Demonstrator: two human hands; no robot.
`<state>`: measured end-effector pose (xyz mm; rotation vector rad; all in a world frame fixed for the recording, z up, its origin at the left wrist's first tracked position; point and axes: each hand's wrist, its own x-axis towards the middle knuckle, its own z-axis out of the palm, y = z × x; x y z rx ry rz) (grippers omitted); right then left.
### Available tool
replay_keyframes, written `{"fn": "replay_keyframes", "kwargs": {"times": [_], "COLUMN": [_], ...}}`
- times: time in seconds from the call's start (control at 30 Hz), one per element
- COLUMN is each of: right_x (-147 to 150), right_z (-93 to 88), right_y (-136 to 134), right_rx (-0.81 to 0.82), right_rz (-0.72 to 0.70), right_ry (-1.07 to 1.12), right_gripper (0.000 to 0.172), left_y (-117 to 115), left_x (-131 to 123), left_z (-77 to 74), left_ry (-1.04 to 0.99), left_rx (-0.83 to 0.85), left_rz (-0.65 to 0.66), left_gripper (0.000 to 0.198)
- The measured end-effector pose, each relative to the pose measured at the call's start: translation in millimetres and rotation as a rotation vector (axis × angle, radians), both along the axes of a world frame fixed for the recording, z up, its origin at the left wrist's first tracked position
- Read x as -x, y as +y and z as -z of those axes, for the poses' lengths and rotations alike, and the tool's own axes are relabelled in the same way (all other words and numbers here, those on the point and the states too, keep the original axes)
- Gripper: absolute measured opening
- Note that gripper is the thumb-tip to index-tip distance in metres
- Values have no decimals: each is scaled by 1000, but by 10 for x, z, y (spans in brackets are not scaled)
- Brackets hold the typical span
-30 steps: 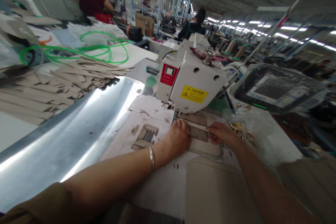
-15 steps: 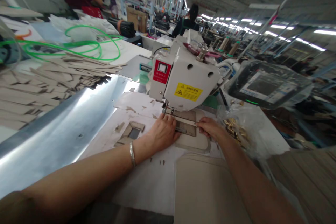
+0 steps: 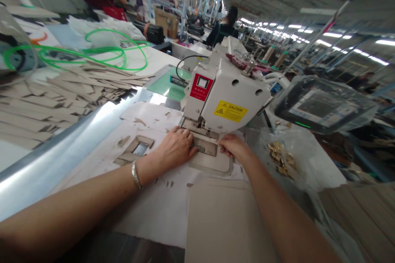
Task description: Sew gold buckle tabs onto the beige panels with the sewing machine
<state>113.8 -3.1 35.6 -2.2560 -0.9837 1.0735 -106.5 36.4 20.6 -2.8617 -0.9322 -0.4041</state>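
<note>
A pale strip point(image 3: 206, 138) is apparently being lined up just below the machine head point(image 3: 220, 98).
Its long axis runs left to right, dipping rightward; which end leads cannot be told. Its right end is pinched by the right hand point(image 3: 234, 147), grip closed; the left hand point(image 3: 176, 146) is laid palm-down, its hold hidden. Flat, straight steadying seems called for next.

From here I see both bare forearms reaching forward and drawing inward. The left forearm point(image 3: 80, 199) slants long and low from the person's left, its hand point(image 3: 175, 148) palm down, fingers close together and gently bent, thumb toward the other hand. The right forearm point(image 3: 284, 209) angles in more steeply; the right hand point(image 3: 234, 147) has its fingers curled, tips pinched.
</note>
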Motion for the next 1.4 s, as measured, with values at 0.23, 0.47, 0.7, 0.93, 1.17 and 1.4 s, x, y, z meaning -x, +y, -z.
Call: {"fn": "replay_keyframes", "kwargs": {"times": [0.23,0.47,0.7,0.93,1.17,1.4], "right_x": [199,15,-246,-526,-842,-907], "right_z": [0,-103,-152,-134,-116,-109], "right_y": [179,146,-29,-176,-318,-371], "right_rx": [21,62,71,68,88,55], "right_rz": [-20,27,84,130,170,148], "right_ry": [19,49,72,59,64,68], "right_gripper": [21,21,12,11,12,12], "left_y": [134,64,-118,-274,-413,-448], "left_x": [204,35,-149,-405,-627,-677], "left_z": [14,19,131,144,134,112], "left_ry": [-21,-59,-85,-39,-46,-47], "left_rx": [12,67,64,57,58,111], "left_rz": [-35,2,71,137,201,184], "left_gripper": [40,40,50,55,55,57]}}
